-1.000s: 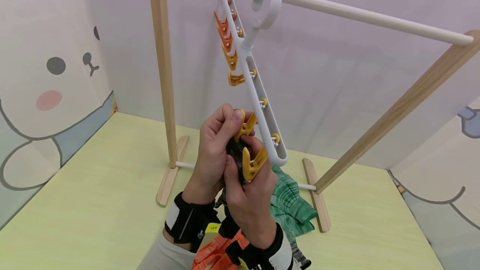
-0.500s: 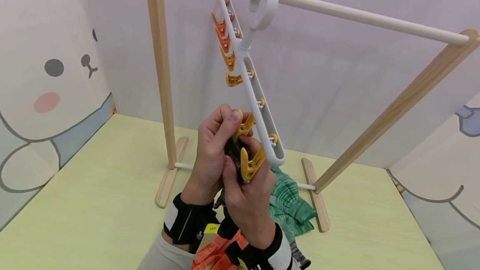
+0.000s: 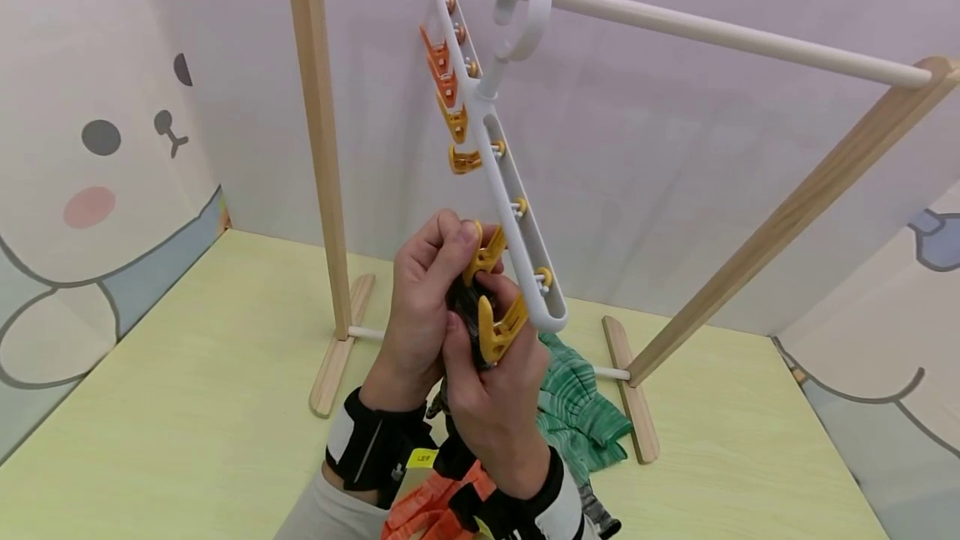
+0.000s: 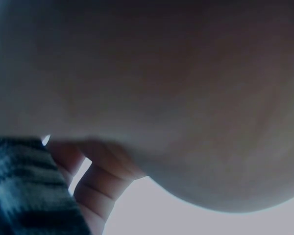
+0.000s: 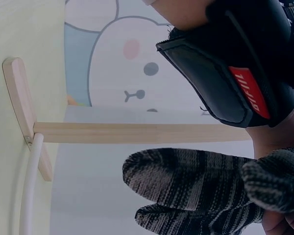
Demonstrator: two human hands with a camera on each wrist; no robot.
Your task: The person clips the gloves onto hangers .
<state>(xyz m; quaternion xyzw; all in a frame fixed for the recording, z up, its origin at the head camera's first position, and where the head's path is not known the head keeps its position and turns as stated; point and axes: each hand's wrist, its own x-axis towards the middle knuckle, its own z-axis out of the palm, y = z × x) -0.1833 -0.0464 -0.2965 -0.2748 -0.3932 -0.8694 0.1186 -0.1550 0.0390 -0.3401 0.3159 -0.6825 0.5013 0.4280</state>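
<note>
My left hand (image 3: 423, 298) pinches a yellow clip (image 3: 486, 258) between thumb and fingers. Just below, my right hand (image 3: 495, 398) grips a dark grey striped knit glove (image 5: 186, 178), its cuff bunched up under the clips. A second yellow clip (image 3: 501, 332) overlaps that cuff between the right thumb and index finger. Both clips belong to a white hanger (image 3: 512, 190), near its front end. In the right wrist view the glove's finger parts dangle beneath the wrist. The left wrist view is mostly filled by the blurred hand, with striped knit fabric (image 4: 29, 191) at its lower left.
The hanger hooks over the white rod (image 3: 712, 27) of a wooden rack (image 3: 318, 132). Other orange clips (image 3: 442, 73) hang along its far half. Green striped knitwear (image 3: 581, 407) lies on the table (image 3: 187, 407), with orange knitwear (image 3: 427, 502) beneath the wrists.
The head view shifts slightly, so rack and hanger sit a little further left. Both hands keep the same hold on the clip and glove.
</note>
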